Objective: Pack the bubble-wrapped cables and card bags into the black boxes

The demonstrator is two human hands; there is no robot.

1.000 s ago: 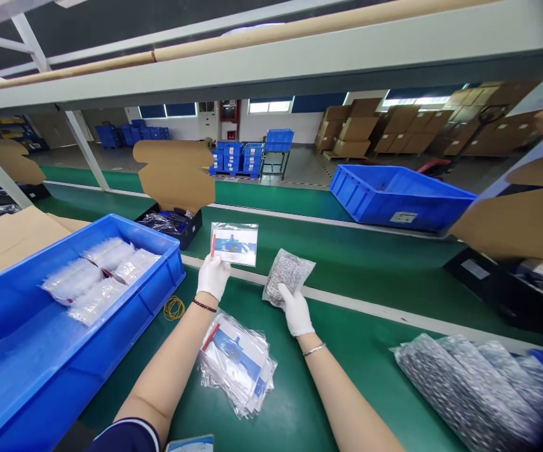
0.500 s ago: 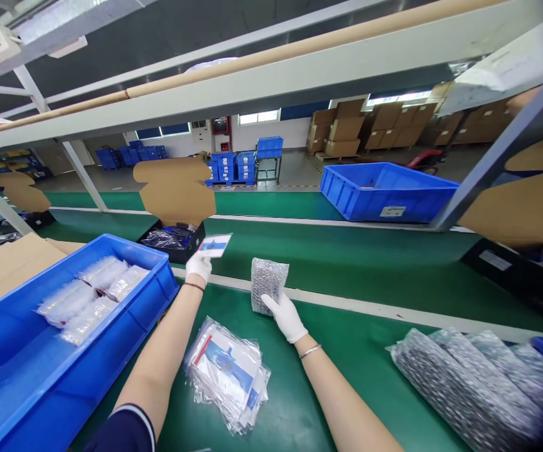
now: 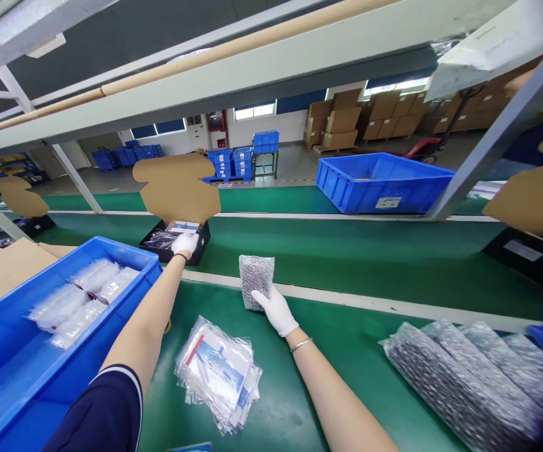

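Observation:
My left hand, in a white glove, is inside the open black box with a raised cardboard lid. Its fingers are closed on a bagged leaflet, which lies over dark wrapped contents. My right hand, also gloved, grips a bubble-wrapped packet upright near the white strip. Between my forearms a pile of bagged leaflets rests on the green surface.
A blue bin with wrapped packets stands at left. Several bubble-wrapped bundles lie at right. Beyond the belt are a blue crate and a slanted metal post. Another black box is at far right, near a person's arm.
My left hand has moved forward and left, bringing the leaflet into the black box. My right hand still holds the bubble-wrapped packet. The view has shifted slightly.

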